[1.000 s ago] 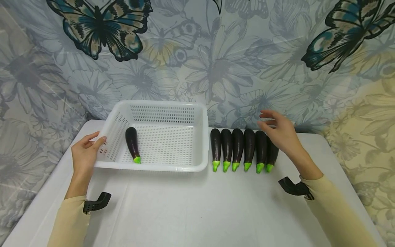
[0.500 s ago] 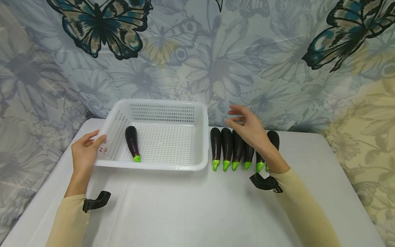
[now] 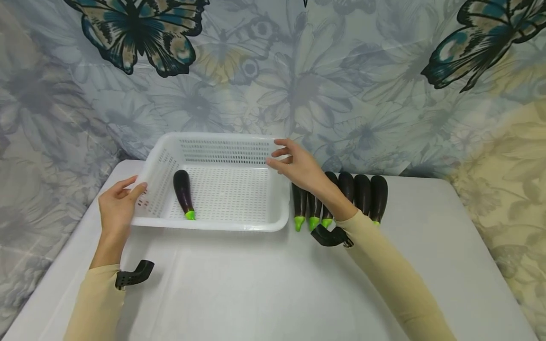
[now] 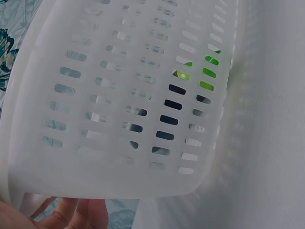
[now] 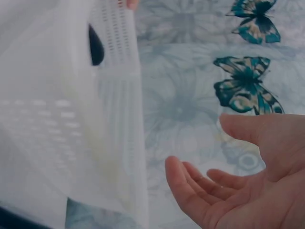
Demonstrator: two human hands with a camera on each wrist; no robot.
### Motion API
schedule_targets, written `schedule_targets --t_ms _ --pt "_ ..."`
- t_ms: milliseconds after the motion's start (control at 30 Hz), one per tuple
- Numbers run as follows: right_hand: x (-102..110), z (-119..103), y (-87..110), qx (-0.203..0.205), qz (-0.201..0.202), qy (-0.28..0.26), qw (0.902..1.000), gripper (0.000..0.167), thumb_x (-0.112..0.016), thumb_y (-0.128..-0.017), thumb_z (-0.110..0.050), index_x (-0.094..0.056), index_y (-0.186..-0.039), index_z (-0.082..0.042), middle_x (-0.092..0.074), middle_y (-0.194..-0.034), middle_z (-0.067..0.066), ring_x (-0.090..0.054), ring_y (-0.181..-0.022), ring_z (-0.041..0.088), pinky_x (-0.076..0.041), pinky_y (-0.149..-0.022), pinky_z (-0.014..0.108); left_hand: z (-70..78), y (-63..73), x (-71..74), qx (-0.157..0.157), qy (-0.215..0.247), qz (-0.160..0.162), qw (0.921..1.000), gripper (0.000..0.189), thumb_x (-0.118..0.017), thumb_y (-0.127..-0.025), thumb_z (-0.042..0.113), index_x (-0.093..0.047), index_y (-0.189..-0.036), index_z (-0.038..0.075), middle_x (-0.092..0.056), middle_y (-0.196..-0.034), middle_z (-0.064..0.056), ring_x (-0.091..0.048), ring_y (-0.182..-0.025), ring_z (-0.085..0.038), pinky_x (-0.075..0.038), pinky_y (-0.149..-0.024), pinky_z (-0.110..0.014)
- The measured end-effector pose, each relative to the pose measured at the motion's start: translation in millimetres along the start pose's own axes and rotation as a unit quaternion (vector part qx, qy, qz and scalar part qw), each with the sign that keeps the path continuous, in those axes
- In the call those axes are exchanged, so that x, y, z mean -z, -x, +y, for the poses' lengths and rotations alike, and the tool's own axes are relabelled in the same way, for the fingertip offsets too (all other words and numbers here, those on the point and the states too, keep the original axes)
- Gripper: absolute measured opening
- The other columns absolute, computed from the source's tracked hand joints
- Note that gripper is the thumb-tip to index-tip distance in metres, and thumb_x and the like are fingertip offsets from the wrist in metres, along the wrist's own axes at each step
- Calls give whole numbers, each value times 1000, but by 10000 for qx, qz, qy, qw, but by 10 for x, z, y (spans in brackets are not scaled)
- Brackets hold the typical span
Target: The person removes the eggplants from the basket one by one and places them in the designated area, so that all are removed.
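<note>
A white plastic basket [image 3: 213,224] with slotted walls stands on the table. My left hand [image 3: 117,206] grips its left rim, thumb on the inside and fingers beneath; in the left wrist view those fingers [image 4: 66,212] show below the wall. Inside the basket lies one dark eggplant [image 3: 183,192] with a green stem end, glimpsed through the slots too. My right hand [image 3: 298,166] hovers around the basket's right rear corner, fingers loosely bent and thumb apart, holding nothing. The right wrist view shows a gap between this hand [image 5: 238,176] and the basket wall [image 5: 138,143].
Right of the basket several eggplants [image 3: 379,196] lie side by side in a row, partly covered by my right forearm. The white tabletop [image 3: 239,284] ends at a patterned cloth backdrop [image 3: 239,94] behind. Each wrist carries a black camera mount [image 3: 134,273].
My right hand has swept left from above the right end of the eggplant row to the basket's right rim. My left hand keeps its hold; the basket and eggplants stay put.
</note>
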State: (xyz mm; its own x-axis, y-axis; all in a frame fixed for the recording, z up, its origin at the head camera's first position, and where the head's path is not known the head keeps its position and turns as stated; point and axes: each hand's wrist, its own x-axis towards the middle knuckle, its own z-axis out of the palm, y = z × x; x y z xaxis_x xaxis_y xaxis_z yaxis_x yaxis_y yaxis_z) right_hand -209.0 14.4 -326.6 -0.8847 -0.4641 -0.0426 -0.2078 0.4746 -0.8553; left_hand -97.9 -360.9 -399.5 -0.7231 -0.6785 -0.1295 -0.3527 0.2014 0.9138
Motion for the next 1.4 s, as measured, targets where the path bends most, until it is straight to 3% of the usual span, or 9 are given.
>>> schedule_targets --t_ms 100,367,767,833,900,1000,1100,1233,1400 --pt "-56 -100 -96 -8 -142 -118 9998 66 -66 -95 -30 -37 -149 -8 -58 -130 13 -65 -105 25 -54 -86 37 2 0 26 44 124 20 9999 48 -72 -90 29 -61 -135 16 -60 -76 9 -60 -63 -1 -48 -53 -16" --pt "-314 -265 -273 -97 -1052 -442 9934 72 -69 -93 -28 -32 -151 -11 -51 -136 15 -67 -98 25 -53 -86 35 6 22 -2 -60 270 71 9996 47 -74 -89 26 -63 -132 13 -59 -72 8 -58 -62 -1 -46 -53 -15" --pt "-847 -713 -633 -223 -1573 891 9833 69 -69 -92 -33 -39 -146 -2 -57 -131 16 -69 -88 22 -55 -76 28 -16 20 -5 -255 -143 -44 9996 50 -71 -90 36 -61 -135 16 -60 -73 11 -58 -63 -3 -46 -56 -16" --pt "-1003 -730 -696 -243 -1710 1152 9782 68 -71 -91 -33 -42 -142 1 -61 -119 13 -66 -79 19 -55 -74 29 -17 18 5 -288 -131 -39 9995 50 -71 -90 36 -61 -135 15 -60 -72 11 -58 -63 -2 -46 -56 -16" --pt "-1174 -722 -738 -303 -1990 1509 9678 57 -70 -91 -34 -50 -130 3 -59 -95 7 -58 -65 14 -56 -74 30 -17 17 13 -292 -132 -19 9995 50 -71 -90 35 -61 -135 15 -61 -72 12 -58 -63 -2 -46 -56 -16" --pt "-1378 -694 -776 -570 -2319 1765 9549 46 -69 -91 -38 -52 -112 -1 -42 -77 0 -42 -55 11 -56 -73 31 9 13 7 -257 -107 -41 9996 50 -71 -90 35 -61 -135 16 -61 -73 12 -59 -64 -2 -47 -57 -16" --pt "-1504 -698 -815 -752 -2351 1762 9529 46 -68 -91 -41 -51 -111 -3 -46 -83 0 -46 -57 14 -56 -73 31 34 10 -2 -264 -133 -78 9995 50 -71 -90 35 -61 -135 16 -62 -73 12 -60 -64 -2 -47 -57 -17" --pt "-1599 -751 -907 -689 -2090 1776 9592 54 -67 -92 -40 -53 -126 -1 -58 -111 5 -65 -80 22 -57 -73 32 53 7 -1 -355 -158 -52 9992 49 -71 -90 36 -61 -135 16 -61 -73 13 -60 -64 -2 -48 -56 -17" --pt "-1741 -764 -1022 -796 -1957 2109 9544 48 -68 -92 -41 -61 -122 -5 -62 -114 4 -69 -91 24 -57 -70 30 20 42 20 -156 -54 -37 9999 50 -72 -90 35 -61 -135 16 -61 -73 13 -61 -64 -1 -49 -55 -17"
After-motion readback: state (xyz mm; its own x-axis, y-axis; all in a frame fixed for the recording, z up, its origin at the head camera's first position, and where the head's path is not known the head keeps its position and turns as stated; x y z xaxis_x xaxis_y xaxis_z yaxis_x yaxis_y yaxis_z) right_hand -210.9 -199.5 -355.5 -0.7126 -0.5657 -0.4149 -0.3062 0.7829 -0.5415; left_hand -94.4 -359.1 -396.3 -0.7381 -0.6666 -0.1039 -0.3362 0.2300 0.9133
